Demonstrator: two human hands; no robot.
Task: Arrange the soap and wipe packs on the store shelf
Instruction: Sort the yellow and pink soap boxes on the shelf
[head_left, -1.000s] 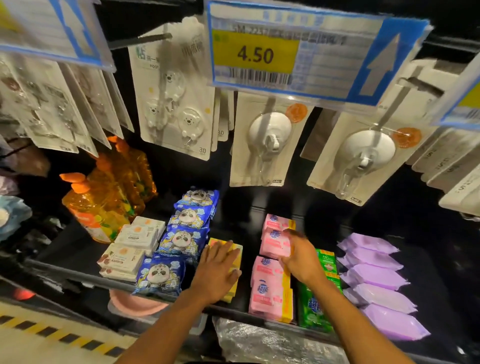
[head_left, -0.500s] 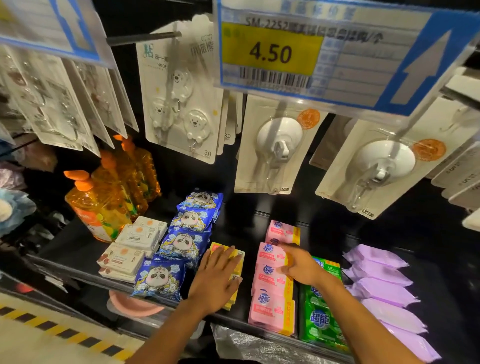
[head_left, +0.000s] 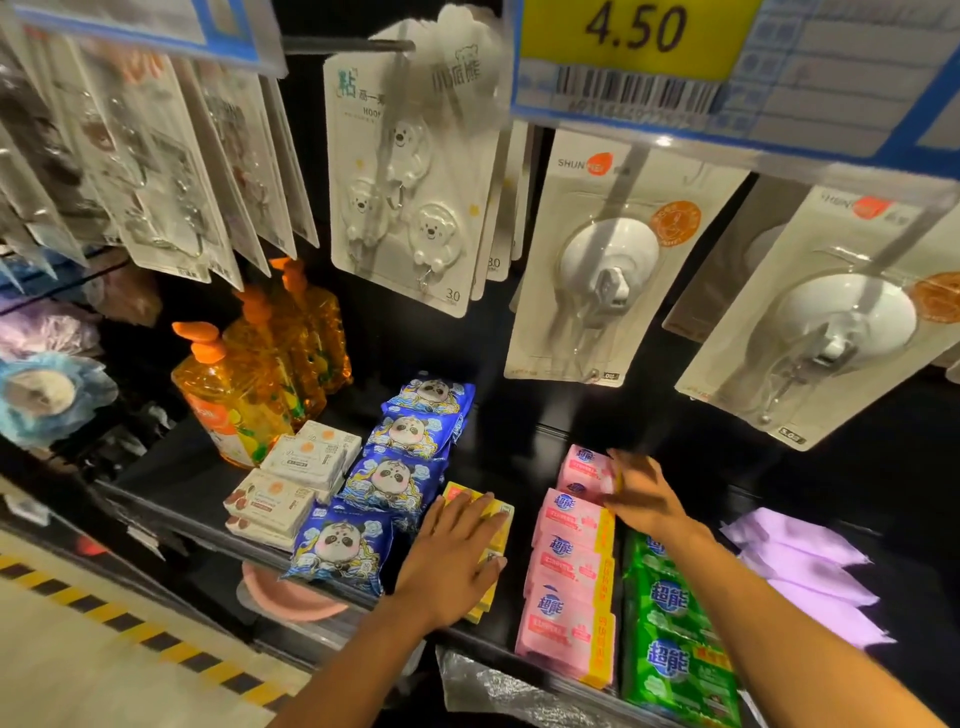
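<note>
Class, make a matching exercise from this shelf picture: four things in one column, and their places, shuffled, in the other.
Things:
1 left hand
2 right hand
3 green soap packs
4 orange bottles

Places:
a at the left end of the shelf
b flat on the yellow pack
c at the rear of the pink soap packs
d between the pink soap packs and the purple packs

Pairs: 1-b, 2-c, 3-d, 4-a

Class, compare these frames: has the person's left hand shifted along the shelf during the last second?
No. The left hand stays flat on the yellow pack, right beside the front blue panda pack.
</note>
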